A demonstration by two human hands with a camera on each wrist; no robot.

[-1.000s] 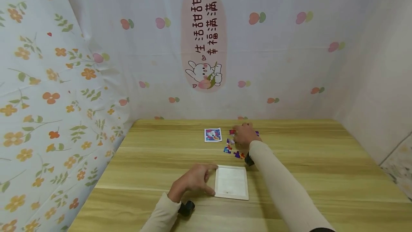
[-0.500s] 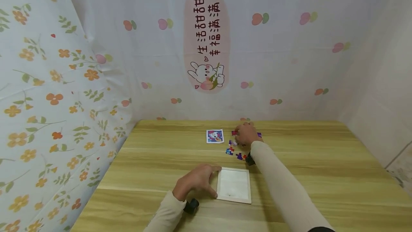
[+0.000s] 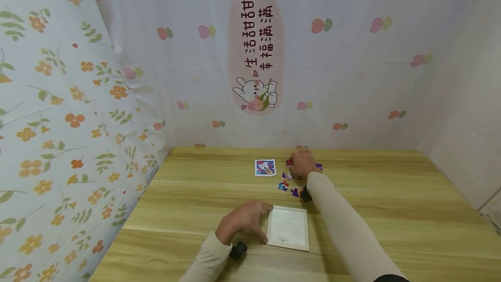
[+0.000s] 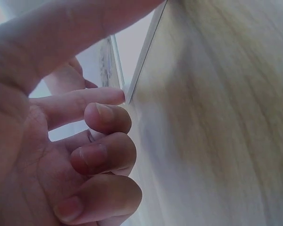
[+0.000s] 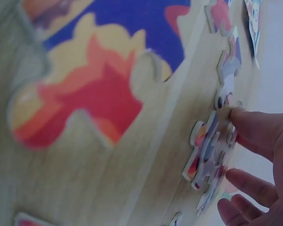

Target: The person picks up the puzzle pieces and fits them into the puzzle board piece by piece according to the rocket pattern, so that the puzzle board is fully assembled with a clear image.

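Note:
My left hand lies at the left side of a square white frame, its thumb and index fingertip touching the two left corners. In the left wrist view the index finger is straight at one corner of the frame, while the other fingers are curled inward and hold nothing. Farther back, my right hand is over a group of jigsaw puzzle pieces. In the right wrist view its thumb touches or nearly touches a piece, with the fingers apart from it. A red, yellow and blue piece lies close to that camera.
A small picture card lies left of the puzzle pieces on the wooden table. Patterned cloth hangs behind the table and along its left side.
The head view has shifted slightly, so everything sits a little lower and farther right. Both hands keep nearly the same places over the frame and the puzzle pieces.

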